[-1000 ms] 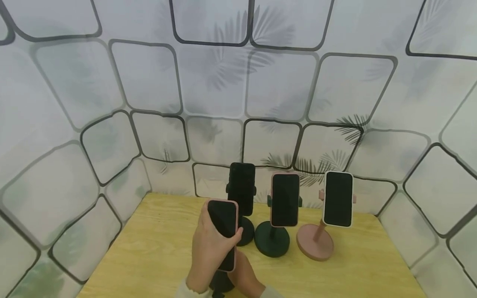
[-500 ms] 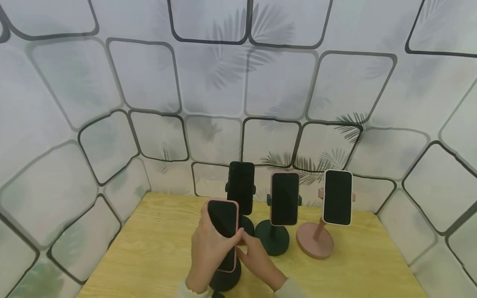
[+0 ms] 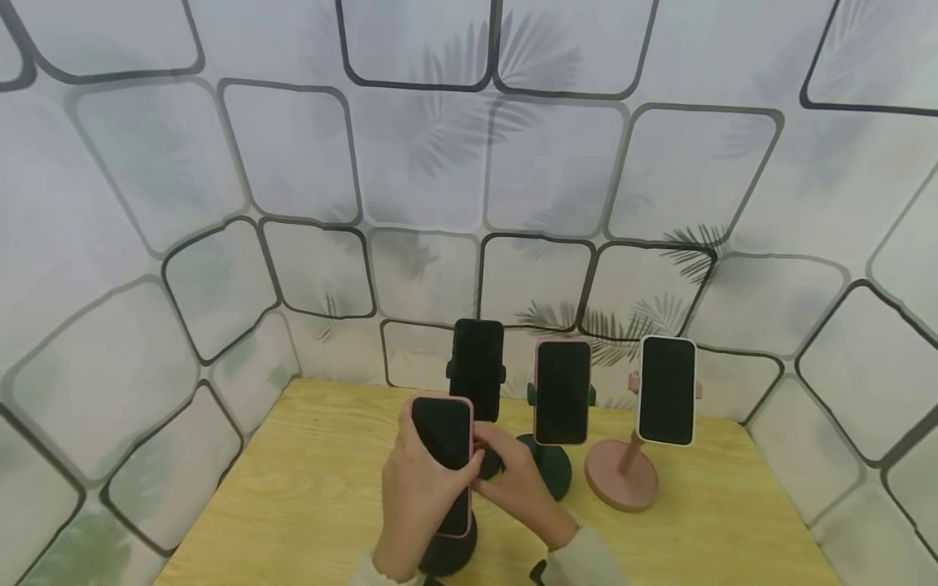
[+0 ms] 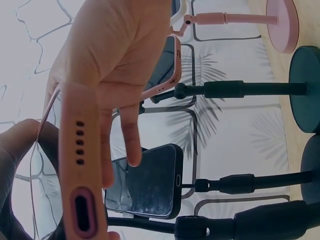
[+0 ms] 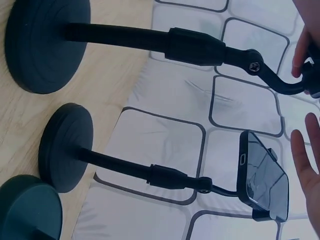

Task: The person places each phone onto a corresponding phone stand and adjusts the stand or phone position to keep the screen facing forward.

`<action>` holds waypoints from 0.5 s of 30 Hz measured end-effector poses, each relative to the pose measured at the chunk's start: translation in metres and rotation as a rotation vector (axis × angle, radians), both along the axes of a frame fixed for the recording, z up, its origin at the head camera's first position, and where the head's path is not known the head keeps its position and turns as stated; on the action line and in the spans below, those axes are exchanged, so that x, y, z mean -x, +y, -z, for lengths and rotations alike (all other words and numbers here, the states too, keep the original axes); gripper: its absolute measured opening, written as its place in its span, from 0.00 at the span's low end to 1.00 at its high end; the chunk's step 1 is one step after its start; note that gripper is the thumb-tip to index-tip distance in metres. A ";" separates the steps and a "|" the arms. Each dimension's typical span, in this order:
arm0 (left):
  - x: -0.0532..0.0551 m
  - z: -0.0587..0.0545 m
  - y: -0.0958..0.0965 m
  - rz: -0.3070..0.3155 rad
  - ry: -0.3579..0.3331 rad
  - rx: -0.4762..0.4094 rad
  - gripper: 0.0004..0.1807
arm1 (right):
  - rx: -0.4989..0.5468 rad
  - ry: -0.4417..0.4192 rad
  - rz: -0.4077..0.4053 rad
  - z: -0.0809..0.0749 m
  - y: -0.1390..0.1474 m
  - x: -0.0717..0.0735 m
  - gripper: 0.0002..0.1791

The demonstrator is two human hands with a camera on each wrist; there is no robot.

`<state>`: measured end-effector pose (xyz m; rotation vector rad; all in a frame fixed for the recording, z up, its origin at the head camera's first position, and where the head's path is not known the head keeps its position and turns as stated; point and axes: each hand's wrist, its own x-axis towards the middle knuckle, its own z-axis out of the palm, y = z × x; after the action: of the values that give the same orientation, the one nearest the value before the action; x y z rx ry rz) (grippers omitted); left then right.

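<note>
My left hand [image 3: 412,492] grips a pink-cased phone [image 3: 444,431], thumb across its dark screen and fingers round the left edge. The phone stands upright, tilted back, over the round base [image 3: 447,555] of a black phone stand [image 5: 195,46]. At the phone's right edge are the thumb and forefinger of my right hand [image 3: 526,492], close to the left thumb tip. In the left wrist view the phone's pink edge [image 4: 80,135] faces the camera; behind it the right hand's other fingers [image 4: 131,135] extend loosely. The phone hides the stand's holder from the head view.
Behind the hands, a black phone [image 3: 476,366] stands on a black stand, a pink-cased phone [image 3: 562,392] on a dark green stand, and a white-cased phone [image 3: 666,391] on a pink stand [image 3: 621,480]. The wooden table [image 3: 293,488] meets patterned walls.
My right hand has come from low behind the phone, out to its right side, then up along its right edge. The left hand keeps its grip almost unmoved.
</note>
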<state>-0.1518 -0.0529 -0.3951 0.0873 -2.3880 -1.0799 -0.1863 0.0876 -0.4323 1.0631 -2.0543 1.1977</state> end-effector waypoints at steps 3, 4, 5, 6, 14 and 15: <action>0.000 0.000 0.000 0.001 0.006 0.001 0.55 | 0.022 0.024 -0.005 -0.002 -0.002 0.002 0.24; 0.000 0.000 0.000 0.002 0.012 0.005 0.55 | 0.027 0.032 -0.008 -0.003 -0.002 0.003 0.22; -0.001 0.000 0.000 0.002 0.019 0.008 0.55 | 0.032 0.045 -0.016 0.000 -0.002 0.006 0.20; -0.001 -0.001 -0.001 0.002 0.027 0.014 0.55 | 0.037 0.042 -0.018 0.000 -0.003 0.006 0.18; -0.002 -0.002 -0.001 -0.008 0.022 0.069 0.56 | 0.061 0.121 0.019 0.002 0.000 0.007 0.14; -0.002 -0.002 -0.001 -0.013 0.013 0.074 0.56 | 0.064 0.143 0.020 0.003 0.001 0.007 0.13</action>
<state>-0.1498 -0.0540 -0.3929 0.0695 -2.4091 -0.9828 -0.1936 0.0885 -0.4353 1.0635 -1.9012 1.1362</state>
